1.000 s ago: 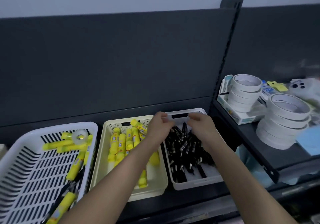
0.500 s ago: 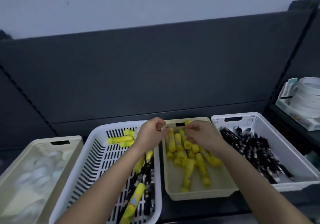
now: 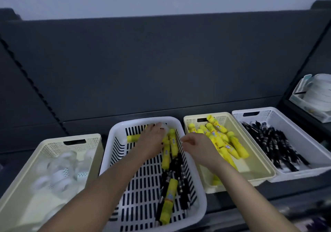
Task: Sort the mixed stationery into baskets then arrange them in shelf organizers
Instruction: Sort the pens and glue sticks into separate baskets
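Baskets stand four in a row on a dark shelf (image 3: 225, 202) in the head view. The white slotted basket (image 3: 136, 121) second from the left holds the mixed stationery: yellow glue sticks (image 3: 172, 142) at its far end and along its right side, with black pens (image 3: 180, 174) lying among them. The left hand (image 3: 152, 138) reaches into the far end of this basket, palm down over the glue sticks, its fingers (image 3: 157, 126) curled down onto a pale roll (image 3: 165, 126); whether they grip it I cannot tell. The right hand (image 3: 195, 146) hovers over the rim between the slotted basket and the cream basket (image 3: 232, 185) beside it, fingers loosely curled and holding nothing. That cream basket contains only sorted glue sticks (image 3: 220, 142). The white basket (image 3: 290, 124) at the right end contains only sorted pens (image 3: 275, 145). The cream basket at the left end (image 3: 53, 144) holds blurred clear tape rolls (image 3: 59, 172). More stacked tape rolls (image 3: 320, 91) sit on a neighbouring shelf at the right edge.
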`<act>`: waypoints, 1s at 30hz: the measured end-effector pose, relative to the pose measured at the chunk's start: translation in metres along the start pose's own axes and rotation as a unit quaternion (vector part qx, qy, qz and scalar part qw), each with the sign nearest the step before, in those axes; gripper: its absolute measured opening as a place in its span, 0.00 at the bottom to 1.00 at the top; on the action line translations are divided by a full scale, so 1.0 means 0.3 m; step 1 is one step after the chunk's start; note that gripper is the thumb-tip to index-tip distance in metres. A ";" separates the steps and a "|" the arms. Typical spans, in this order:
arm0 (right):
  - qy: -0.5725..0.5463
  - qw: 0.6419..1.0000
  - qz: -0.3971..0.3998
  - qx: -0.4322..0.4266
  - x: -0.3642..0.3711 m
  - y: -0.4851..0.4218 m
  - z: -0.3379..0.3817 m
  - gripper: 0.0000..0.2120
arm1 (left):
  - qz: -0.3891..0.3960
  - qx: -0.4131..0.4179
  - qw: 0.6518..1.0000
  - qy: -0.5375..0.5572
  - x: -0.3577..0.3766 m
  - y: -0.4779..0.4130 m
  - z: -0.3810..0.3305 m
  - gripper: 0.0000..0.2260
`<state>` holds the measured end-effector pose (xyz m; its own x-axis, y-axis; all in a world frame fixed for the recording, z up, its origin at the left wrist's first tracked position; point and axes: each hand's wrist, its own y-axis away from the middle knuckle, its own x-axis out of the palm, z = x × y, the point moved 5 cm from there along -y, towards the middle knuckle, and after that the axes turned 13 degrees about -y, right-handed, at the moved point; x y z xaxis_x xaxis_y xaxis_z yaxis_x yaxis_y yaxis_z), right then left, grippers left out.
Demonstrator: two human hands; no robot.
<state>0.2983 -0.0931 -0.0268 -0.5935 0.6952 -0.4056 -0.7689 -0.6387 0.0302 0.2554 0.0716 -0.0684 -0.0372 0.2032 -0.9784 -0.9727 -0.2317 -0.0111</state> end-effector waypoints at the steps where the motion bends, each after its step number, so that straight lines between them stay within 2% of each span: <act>1: 0.021 1.000 -0.008 -0.003 0.008 0.011 0.004 0.10 | -0.012 -0.002 1.000 0.000 0.011 -0.003 0.000 0.19; 3: 0.055 0.998 -0.026 -0.013 0.011 0.024 0.007 0.11 | -0.039 -0.004 0.999 0.001 0.013 0.002 -0.009 0.06; 4: 0.066 0.997 -0.034 -0.017 0.016 0.029 0.008 0.11 | -0.049 0.001 0.999 0.012 0.015 0.011 -0.007 0.05; 9: 0.087 0.996 -0.021 0.001 0.106 0.033 0.014 0.17 | -0.103 -0.010 0.975 0.197 0.026 0.088 0.076 0.06; 13: 0.164 0.986 0.026 0.032 0.207 -0.015 0.018 0.24 | -0.139 -0.073 0.957 0.243 -0.004 0.147 0.178 0.05; 14: 0.183 0.981 0.039 0.046 0.231 -0.032 0.016 0.23 | -0.145 -0.084 0.953 0.252 -0.012 0.160 0.202 0.07; 17: 0.253 0.961 0.079 0.078 0.300 -0.074 0.013 0.12 | -0.153 -0.113 0.940 0.282 -0.026 0.206 0.263 0.11; 20: 0.324 0.937 0.081 0.098 0.337 -0.112 0.000 0.17 | -0.166 -0.135 0.931 0.297 -0.044 0.259 0.303 0.12; 24: 0.325 0.931 0.065 0.153 0.364 -0.149 -0.035 0.31 | -0.189 -0.154 0.926 0.290 -0.070 0.349 0.374 0.11; 26: 0.340 0.927 0.067 0.147 0.382 -0.158 -0.043 0.37 | -0.197 -0.192 0.921 0.275 -0.074 0.409 0.438 0.08; 28: 0.309 0.940 0.050 0.137 0.393 -0.160 -0.046 0.36 | -0.193 -0.244 0.910 0.275 -0.063 0.464 0.507 0.07; 30: 0.249 0.959 0.036 0.129 0.413 -0.161 -0.039 0.34 | -0.165 -0.297 0.900 0.272 -0.045 0.516 0.570 0.11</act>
<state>0.2645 0.0200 -0.0894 -0.5096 0.3667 -0.7784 -0.8015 -0.5313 0.2744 0.0663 0.1956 -0.0216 0.5068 -0.1045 -0.8557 -0.6098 -0.7451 -0.2701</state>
